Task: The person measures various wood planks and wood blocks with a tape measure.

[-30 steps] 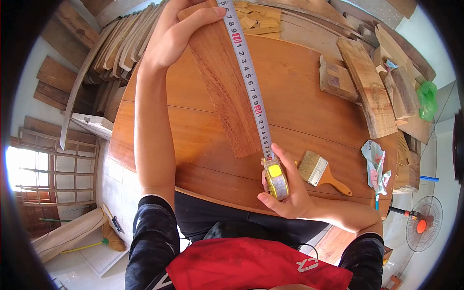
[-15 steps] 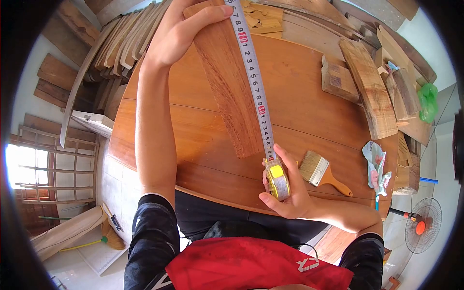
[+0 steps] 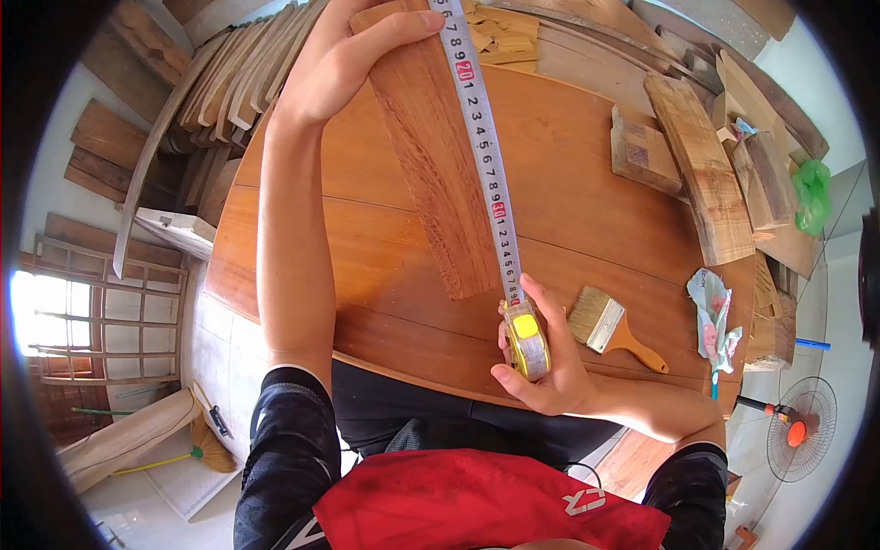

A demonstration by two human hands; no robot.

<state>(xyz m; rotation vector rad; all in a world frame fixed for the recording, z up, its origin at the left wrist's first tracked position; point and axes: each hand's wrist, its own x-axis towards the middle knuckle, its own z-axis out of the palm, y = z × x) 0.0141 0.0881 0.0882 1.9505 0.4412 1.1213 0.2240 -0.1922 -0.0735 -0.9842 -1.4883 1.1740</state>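
My left hand is closed round the upper part of a reddish-brown wooden board, its thumb reaching over to the tape edge. The far end of the board is cut off by the top of the view. Along the board's right edge runs the extended metal blade of a tape measure, with red 20 and 30 marks showing. In my right hand lies the yellow and clear tape measure case, close to the board's near end. A paintbrush with an orange handle rests on the table just right of that hand.
The brown wooden table spreads under the work. Planks and a wood block sit at its right side, near a crumpled plastic packet. Curved wooden pieces are stacked at left; a fan stands at right.
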